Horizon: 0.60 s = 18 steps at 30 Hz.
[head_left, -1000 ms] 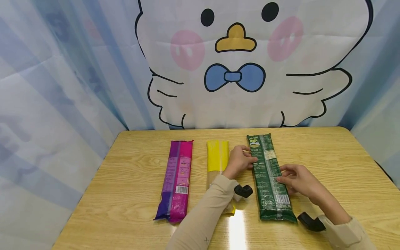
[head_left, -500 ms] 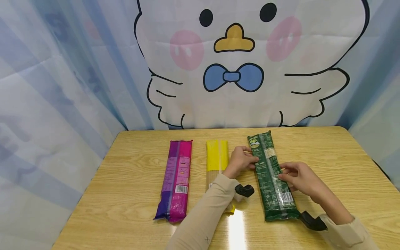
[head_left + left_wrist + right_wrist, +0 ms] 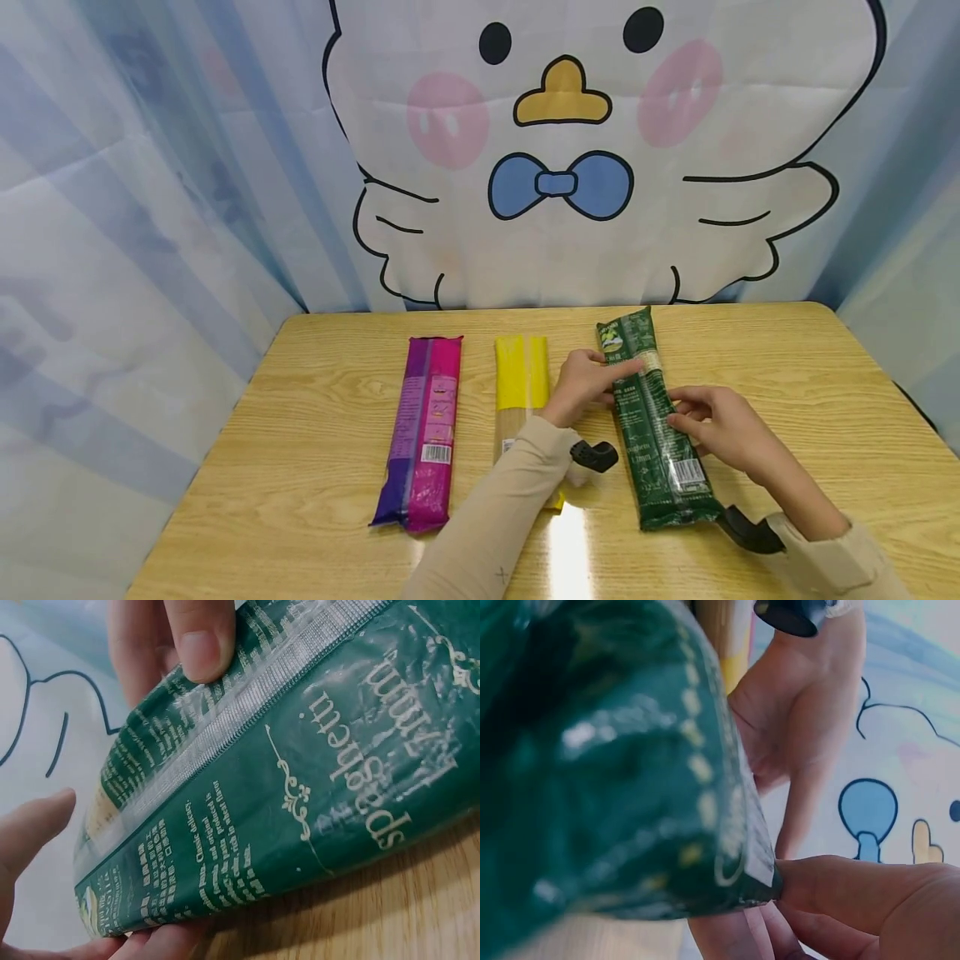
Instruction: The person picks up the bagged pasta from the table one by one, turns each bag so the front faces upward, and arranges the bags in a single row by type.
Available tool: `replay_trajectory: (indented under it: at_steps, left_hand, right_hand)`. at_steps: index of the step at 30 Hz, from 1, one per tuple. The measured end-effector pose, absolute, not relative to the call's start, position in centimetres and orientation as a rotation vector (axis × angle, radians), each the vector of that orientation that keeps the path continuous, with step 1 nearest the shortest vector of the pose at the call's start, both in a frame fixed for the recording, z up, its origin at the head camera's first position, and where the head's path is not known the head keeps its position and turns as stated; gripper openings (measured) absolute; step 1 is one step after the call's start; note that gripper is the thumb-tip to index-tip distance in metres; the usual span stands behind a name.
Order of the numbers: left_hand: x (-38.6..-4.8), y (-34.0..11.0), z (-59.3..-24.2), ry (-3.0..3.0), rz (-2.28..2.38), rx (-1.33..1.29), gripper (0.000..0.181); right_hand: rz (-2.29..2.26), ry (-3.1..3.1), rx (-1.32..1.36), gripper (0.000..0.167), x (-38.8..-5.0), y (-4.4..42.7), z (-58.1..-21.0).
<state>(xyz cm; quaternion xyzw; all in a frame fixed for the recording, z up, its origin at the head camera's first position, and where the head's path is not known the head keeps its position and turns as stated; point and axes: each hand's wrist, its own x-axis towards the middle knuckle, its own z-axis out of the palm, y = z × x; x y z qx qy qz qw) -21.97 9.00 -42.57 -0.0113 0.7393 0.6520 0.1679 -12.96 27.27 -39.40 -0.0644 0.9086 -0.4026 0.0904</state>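
A green packet of spaghetti lies lengthwise between my hands, printed back and seam facing up. My right hand pinches its right edge, thumb on top and fingers underneath; in the left wrist view that thumb presses on the film. On the other side is my left hand. Its fingers reach under the packet's edge, while its thumb stands straight and raised off the film. The right wrist view has the packet's near end close up and blurred, with the left hand behind it.
A yellow packet with a clear section lies partly under my left forearm. Farther left is a purple and pink packet. The wooden table meets a printed curtain at its back edge.
The green packet has shifted slightly to the right, its far end now higher in view. My left thumb has lifted from the packet's edge and straightened out over it. The other packets stay put.
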Motion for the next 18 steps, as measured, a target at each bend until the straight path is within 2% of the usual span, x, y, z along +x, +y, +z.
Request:
replay_trajectory:
  at_steps: [4,6,9,12,18]
  left_hand:
    - [-21.8,9.3,-42.2,2.108,1.881,-0.022,0.047]
    - [-21.7,9.4,-42.0,2.112,1.892,-0.012,0.05]
    - [-21.7,9.7,-41.8,2.131,1.885,0.004,0.063]
    - [-21.6,10.0,-41.6,2.184,1.849,-0.005,0.066]
    - [-21.5,10.4,-41.3,2.213,1.802,-0.049,0.06]
  right_hand:
    - [-1.143,2.763,-0.246,0.046,-12.8,26.9,-39.0]
    - [-1.12,2.784,-0.264,0.045,-12.8,26.7,-38.8]
    - [-1.079,2.816,-0.291,0.044,-12.7,26.3,-38.5]
    - [-1.042,2.84,-0.313,0.043,-12.7,26.0,-38.2]
    - [-0.975,2.871,-0.316,0.043,-12.5,25.5,-37.7]
